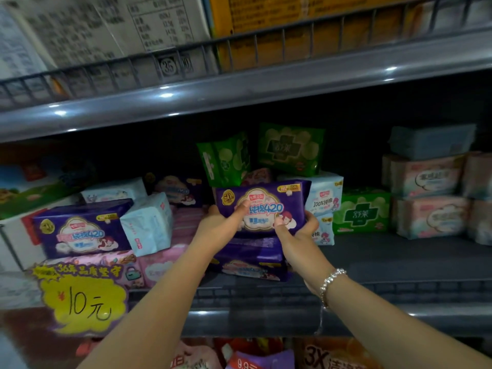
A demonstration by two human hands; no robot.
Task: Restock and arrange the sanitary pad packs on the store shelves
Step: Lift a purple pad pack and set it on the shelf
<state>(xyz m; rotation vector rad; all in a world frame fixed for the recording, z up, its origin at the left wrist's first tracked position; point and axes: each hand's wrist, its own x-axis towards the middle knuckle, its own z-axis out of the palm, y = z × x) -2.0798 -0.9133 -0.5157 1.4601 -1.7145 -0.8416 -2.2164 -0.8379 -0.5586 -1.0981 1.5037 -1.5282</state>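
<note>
A purple pad pack [269, 206] marked 420 is held upright at mid-shelf, above a stack of purple packs [253, 259] lying flat. My left hand [221, 222] grips its left side with the thumb across the front. My right hand [298, 230] grips its lower right corner, thumb on the front. Another purple pack [80, 227] sits at the left, with a pale blue pack [147, 222] leaning against it. Green packs [290, 149] stand behind, and a green pack [360, 211] lies to the right.
Pink and white packs [426, 198] are stacked at the right with a grey-blue pack on top. A yellow price sign [82, 302] hangs at the shelf's front left. The grey shelf floor [399, 259] shows at right. An upper shelf rail [239, 83] runs overhead.
</note>
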